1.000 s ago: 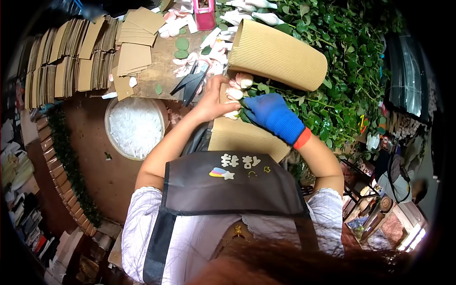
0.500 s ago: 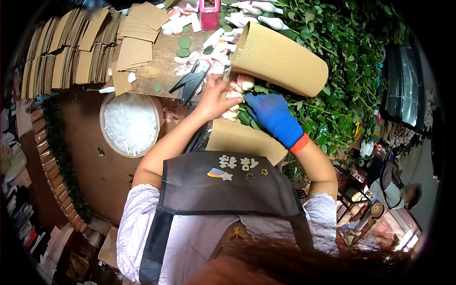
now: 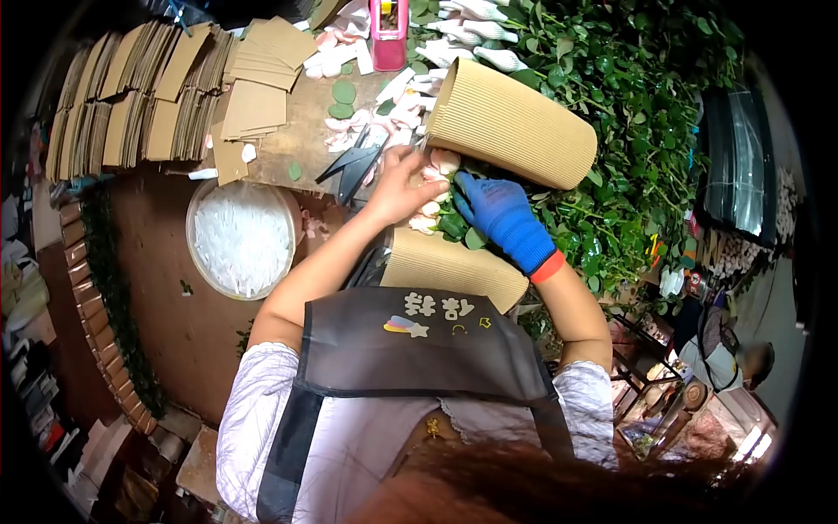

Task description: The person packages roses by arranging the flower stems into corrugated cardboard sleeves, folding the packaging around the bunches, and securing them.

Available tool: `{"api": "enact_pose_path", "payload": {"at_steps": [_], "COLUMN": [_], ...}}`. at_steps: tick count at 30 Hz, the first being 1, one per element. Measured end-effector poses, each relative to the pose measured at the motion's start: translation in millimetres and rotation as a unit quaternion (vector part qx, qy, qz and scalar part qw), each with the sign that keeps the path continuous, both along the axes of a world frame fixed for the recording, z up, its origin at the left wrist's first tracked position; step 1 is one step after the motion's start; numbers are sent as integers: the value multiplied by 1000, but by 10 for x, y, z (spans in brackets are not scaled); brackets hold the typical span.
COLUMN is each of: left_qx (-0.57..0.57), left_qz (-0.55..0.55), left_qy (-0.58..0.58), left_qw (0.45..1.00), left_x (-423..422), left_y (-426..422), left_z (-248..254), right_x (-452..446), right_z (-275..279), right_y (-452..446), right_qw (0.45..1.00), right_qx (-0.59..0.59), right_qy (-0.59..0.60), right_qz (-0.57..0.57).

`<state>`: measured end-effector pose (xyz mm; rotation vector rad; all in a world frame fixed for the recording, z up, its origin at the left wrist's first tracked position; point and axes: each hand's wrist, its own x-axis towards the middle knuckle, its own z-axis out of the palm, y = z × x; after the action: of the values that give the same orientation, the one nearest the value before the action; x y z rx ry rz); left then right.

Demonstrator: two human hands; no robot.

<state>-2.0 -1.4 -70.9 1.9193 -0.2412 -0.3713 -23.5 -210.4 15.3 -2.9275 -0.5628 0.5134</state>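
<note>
My bare left hand (image 3: 403,188) is curled around several pale pink roses (image 3: 432,208), its thumb lying across the blooms. My right hand (image 3: 504,217), in a blue glove with a red cuff, is closed beside the blooms, where the rose stems and leaves are. What exactly its fingertips pinch is hidden. The roses lie on a sheet of brown corrugated cardboard (image 3: 449,265), whose other end (image 3: 515,122) curves up beyond my hands. Black-handled scissors (image 3: 353,166) lie to the left of my left hand.
Green rose foliage (image 3: 611,175) covers the right of the table. White-netted buds (image 3: 476,33), a pink tape dispenser (image 3: 388,35) and loose petals lie at the back. Stacked cardboard pieces (image 3: 131,96) fill the left, above a tub of white strips (image 3: 243,240).
Both hands stay at the roses, with the gloved fingers shifting slightly. The whole view has moved a little, so the table things sit lower in the picture.
</note>
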Motion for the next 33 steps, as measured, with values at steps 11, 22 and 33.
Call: {"api": "enact_pose_path", "payload": {"at_steps": [11,22,33], "left_qx": [-26,35,47], "left_qz": [23,14,-12], "left_qy": [-9,-59,-41], "left_qw": [999,998,998], "left_x": [1,17,25], "left_y": [-22,-23,6], "left_z": [57,199,297], "right_x": [-52,-114,-523], "right_z": [-83,966,635], "right_y": [-161,-312,-1617], "right_qw": [979,887,800], "right_qx": [189,357,506], "right_qy": [-33,-212,-21], "right_qz": [-74,-202,-323]}}
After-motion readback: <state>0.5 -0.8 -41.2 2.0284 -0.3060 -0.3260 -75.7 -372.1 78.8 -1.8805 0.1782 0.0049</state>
